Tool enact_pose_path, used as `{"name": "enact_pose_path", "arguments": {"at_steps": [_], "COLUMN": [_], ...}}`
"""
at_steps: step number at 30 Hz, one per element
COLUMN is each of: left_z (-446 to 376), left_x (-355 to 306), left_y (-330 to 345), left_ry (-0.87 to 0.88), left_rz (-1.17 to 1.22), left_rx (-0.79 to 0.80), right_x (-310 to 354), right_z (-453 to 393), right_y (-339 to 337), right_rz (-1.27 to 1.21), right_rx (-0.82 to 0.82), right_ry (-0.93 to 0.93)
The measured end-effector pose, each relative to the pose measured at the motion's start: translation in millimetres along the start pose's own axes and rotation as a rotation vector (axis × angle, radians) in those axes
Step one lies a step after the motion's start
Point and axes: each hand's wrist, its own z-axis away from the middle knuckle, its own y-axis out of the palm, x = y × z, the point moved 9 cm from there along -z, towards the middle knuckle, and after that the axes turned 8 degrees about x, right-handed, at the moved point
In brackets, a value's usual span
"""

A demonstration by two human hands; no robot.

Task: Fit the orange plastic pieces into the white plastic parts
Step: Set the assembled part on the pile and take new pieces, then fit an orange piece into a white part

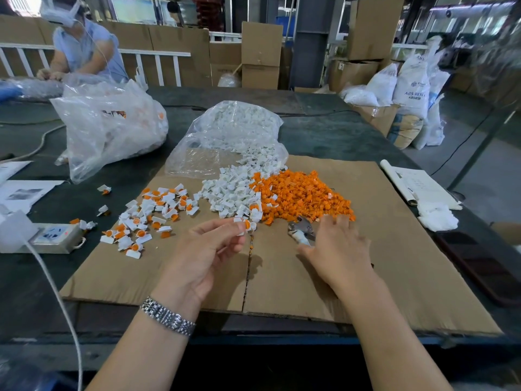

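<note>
Left hand [210, 251]: we pinch one white part with an orange piece seated in it [245, 225] between thumb and fingertips, held just above the cardboard sheet [380, 249].
Right hand [342, 248]: fingers spread and nearly straight, holding nothing; fingertips reach the near edge of the orange pieces [303, 193]. The palm lies over a metal tool [301, 228] on the cardboard.
White parts [229, 194]: loose heap spilling from a clear bag [225, 136], touching the orange heap on its left side.
Finished assemblies [149, 214]: scattered on the left part of the cardboard, a few strays on the dark counter [324, 131].
Handling, our judgement: both components are small, light, rigid mouldings; they look smooth and likely slip or scatter if swept. We take each one singly with the fingertips, gripping the white part by its flat sides so the socket stays exposed.
Fit, our judgement: a firm, straight push probably seats the piece; tilting may jam it.
</note>
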Motion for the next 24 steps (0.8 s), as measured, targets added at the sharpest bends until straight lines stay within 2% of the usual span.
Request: {"name": "enact_pose_path", "arguments": {"at_steps": [3,7,10,13,15,20,24], "left_z": [-3,-5,-7,-8,-10,-13,-12], "left_x": [1,2,1,-2,-7,-24,-30], "left_y": [-3,-2,-3,-5,-4,-2,-6], "left_ry": [-0.006,-0.017,-0.02,-0.018,0.017,0.101,0.14], "left_rz": [0.014,0.058,0.082,0.131,0.142,0.196,0.211], "left_rx": [0.006,0.031,0.02,-0.008,-0.004,0.016,-0.008], "right_x": [-9,-3,-1,8,23,74,93], "right_z": [-5,-7,-9,-8,-5,19,27], "right_y": [16,15,6,-10,-19,-17,-15], "right_rz": [0.051,0.041,-0.096,-0.366,-0.466,-0.728,-0.676], "right_rx": [0.111,0.102,0.089,0.116,0.193,0.555,0.581], "right_ry": [0.026,-0.005,-0.009,-0.086,-0.171,-0.385,-0.455]}}
